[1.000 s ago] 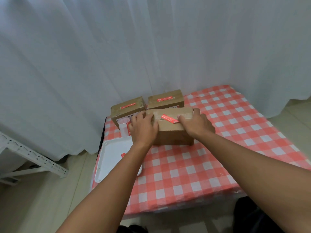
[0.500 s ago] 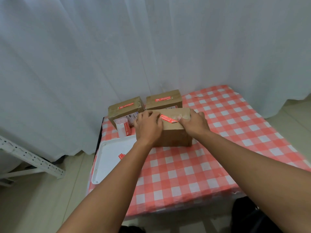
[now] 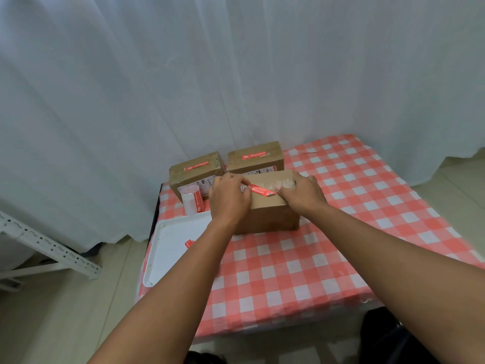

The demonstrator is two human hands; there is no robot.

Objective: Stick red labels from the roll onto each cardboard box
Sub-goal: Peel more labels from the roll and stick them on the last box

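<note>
- Grip: the left hand [image 3: 229, 198] lies on the left end of the near box's top, fingertips pressing one end of the red label [image 3: 262, 190]; the right hand [image 3: 304, 193] rests on the right part of the top, its fingers curled and pressing down just beside the label's other end. Neither hand is pinching anything; both are flat, pushing.
- The table [image 3: 367, 206], under a red-and-white checked cloth, carries everything.
- The near cardboard box [image 3: 267, 214] stands at the cloth's middle-left, closest to the person. Judged by its taped, square shape it is stiff enough to be pressed on without caving; it probably slides easily on the cloth, so both hands bearing down steady it. To shift it, take it by the two short sides.
- Two more boxes stand just behind it by the curtain, the left rear box [image 3: 196, 174] and the right rear box [image 3: 256, 158]; each already bears a red label on top.
- A white tray [image 3: 168, 248] sits at the table's left edge, a loose red scrap lying in it.
- The label roll [image 3: 193, 199] stands upright between tray and left rear box; light, likely to tip.
- The label itself lies slanted across the box top. It is thin, limp and sticky: handle by the ends only, then smooth from the middle outward to avoid creases.
</note>
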